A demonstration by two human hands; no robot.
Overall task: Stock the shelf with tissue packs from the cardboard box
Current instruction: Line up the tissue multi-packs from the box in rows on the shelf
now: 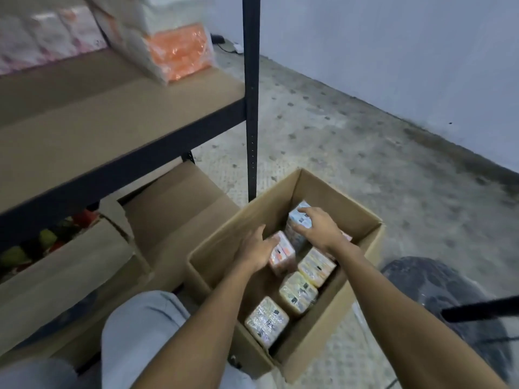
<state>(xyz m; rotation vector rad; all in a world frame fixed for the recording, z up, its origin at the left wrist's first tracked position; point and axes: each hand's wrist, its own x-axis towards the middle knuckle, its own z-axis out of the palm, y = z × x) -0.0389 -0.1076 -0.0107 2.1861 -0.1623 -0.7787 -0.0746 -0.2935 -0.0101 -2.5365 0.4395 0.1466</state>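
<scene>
An open cardboard box (331, 197) stands on the floor right of the shelf (112, 116). Several wrapped tissue packs stand inside it. My right hand (314, 227) grips the top of a pale blue tissue pack (297, 220) at the box's far end. My left hand (255, 245) holds an orange-and-pink pack (283, 254) just left of it. Nearer me in the box sit two yellow packs (316, 266) (299, 293) and a whitish pack (266, 320). On the shelf an orange-ended tissue bundle (174, 51) and pink-printed packs (47, 37) are stacked.
The shelf's dark metal post (250, 108) rises just behind the box. Under the shelf are more cardboard boxes (174, 209), one holding colourful items (47, 237). My knee (140, 327) is at the lower left. A dark round object (449, 299) lies on the concrete floor to the right.
</scene>
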